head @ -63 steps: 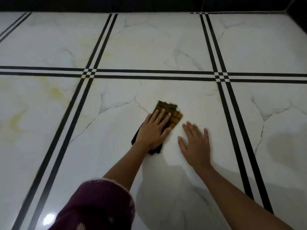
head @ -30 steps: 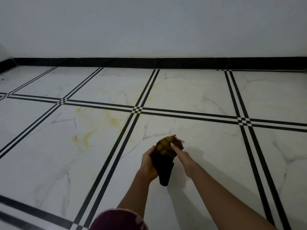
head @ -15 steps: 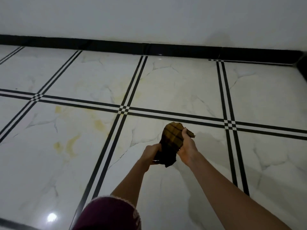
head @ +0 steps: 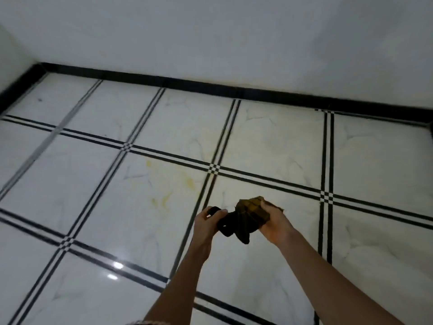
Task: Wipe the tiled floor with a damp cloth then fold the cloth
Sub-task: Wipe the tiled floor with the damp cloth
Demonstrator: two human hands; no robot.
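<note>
A dark cloth (head: pixel 243 218) with a brown-and-black check pattern hangs bunched in the air above the tiled floor (head: pixel 131 200). My left hand (head: pixel 207 225) grips its black end on the left. The checked end on the right is clutched in my right hand (head: pixel 275 225). The cloth sags between both hands, crumpled, with a loose tip pointing down. The floor is glossy white marble-look tile with double black lines between the tiles.
A white wall (head: pixel 210 38) with a black skirting strip (head: pixel 199 86) runs along the far side and meets a second wall at the left corner. Yellowish marks (head: pixel 161 198) show on the tile left of my hands. Light glints (head: pixel 116 269) on the near floor.
The cloth lay flat on the floor under my left hand; both hands have since lifted it and now hold its two ends apart. The view has tilted up toward the wall.
</note>
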